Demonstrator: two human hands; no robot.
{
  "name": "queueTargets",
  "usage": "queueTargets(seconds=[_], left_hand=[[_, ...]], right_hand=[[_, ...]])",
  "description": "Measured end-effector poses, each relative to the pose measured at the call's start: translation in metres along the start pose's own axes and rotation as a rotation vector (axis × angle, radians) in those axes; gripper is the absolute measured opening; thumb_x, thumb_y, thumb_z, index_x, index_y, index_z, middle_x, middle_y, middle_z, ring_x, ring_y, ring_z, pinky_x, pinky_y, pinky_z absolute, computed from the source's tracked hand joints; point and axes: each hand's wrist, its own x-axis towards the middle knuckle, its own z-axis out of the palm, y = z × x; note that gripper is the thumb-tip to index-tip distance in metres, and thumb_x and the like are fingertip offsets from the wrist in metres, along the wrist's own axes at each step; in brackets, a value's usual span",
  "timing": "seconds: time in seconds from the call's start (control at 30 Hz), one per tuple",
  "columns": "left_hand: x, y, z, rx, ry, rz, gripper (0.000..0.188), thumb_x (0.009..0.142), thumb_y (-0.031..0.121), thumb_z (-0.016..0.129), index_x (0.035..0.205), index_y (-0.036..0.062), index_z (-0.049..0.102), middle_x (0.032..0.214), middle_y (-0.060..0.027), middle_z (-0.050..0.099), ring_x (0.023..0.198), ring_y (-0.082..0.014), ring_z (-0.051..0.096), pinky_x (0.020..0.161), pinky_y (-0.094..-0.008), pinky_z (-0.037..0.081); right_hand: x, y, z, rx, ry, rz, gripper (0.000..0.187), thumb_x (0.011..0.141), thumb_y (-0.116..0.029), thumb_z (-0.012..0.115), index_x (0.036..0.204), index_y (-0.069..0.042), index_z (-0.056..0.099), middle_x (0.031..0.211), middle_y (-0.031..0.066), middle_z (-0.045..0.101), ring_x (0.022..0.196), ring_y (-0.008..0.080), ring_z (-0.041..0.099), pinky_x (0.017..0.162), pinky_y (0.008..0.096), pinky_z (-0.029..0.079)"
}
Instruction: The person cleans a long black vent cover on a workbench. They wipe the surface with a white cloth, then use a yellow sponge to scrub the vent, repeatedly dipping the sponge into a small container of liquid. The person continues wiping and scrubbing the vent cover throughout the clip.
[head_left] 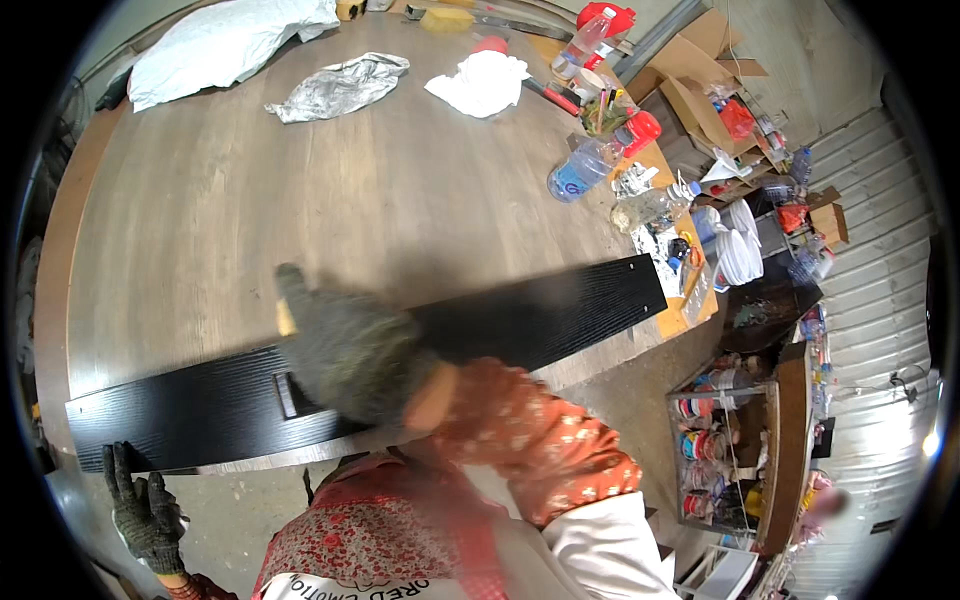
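A long black wood-grain board (240, 405) lies along the near side of the table, with a small rectangular slot left of its middle and small holes near its right end. My right hand (355, 350), in a dark grey-green glove, is over the board just right of the slot, smeared by motion. A small pale-yellow edge (286, 318) shows at its fingers; the rest of that thing is hidden in the hand. At the board's left end, my gloved left hand (145, 515) has its fingers stretched out, fingertips touching the near edge.
The wood-patterned table (200, 220) bears a crumpled grey cloth (340, 88), a white cloth (480, 84) and a white bag (220, 50) at the back. Along its right edge stand a blue-labelled bottle (585, 170) and another plastic bottle (655, 205). Shelves with spools (705, 445) stand right.
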Motion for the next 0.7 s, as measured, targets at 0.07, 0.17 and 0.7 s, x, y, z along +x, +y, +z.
queueTargets(seconds=[0.07, 0.17, 0.7], left_hand=[[0.000, -0.011, -0.010, 0.036, -0.010, 0.058, 0.058, 0.091, 0.008, 0.058, 0.146, 0.0046, 0.040, 0.130, -0.0103, 0.048, 0.071, -0.0106, 0.057, 0.066, -0.0240, 0.048], [0.003, -0.032, -0.020, 0.174, -0.022, 0.217, 0.055, 0.093, 0.017, 0.060, 0.144, 0.0038, 0.044, 0.154, -0.0164, 0.036, 0.126, -0.0261, 0.051, 0.103, -0.0360, 0.044], [0.001, -0.050, 0.006, 0.219, 0.132, 0.296, 0.054, 0.094, 0.018, 0.057, 0.144, 0.0031, 0.044, 0.153, -0.0173, 0.037, 0.142, -0.0332, 0.034, 0.115, -0.0411, 0.029]], right_hand=[[-0.026, 0.029, 0.010, -0.162, 0.212, 0.016, 0.061, 0.089, -0.025, 0.056, 0.137, 0.010, 0.041, 0.098, 0.0238, 0.065, 0.087, 0.0364, 0.067, 0.077, 0.0441, 0.054], [-0.071, 0.055, -0.046, 0.080, 0.173, 0.536, 0.052, 0.090, -0.033, 0.061, 0.131, -0.003, 0.052, 0.104, 0.0206, 0.066, 0.092, 0.0363, 0.066, 0.082, 0.0455, 0.053], [-0.115, 0.139, -0.082, 0.060, -0.053, 0.327, 0.066, 0.074, -0.034, 0.082, 0.126, -0.001, 0.059, 0.131, 0.0236, 0.056, 0.125, 0.0353, 0.053, 0.102, 0.0401, 0.045]])
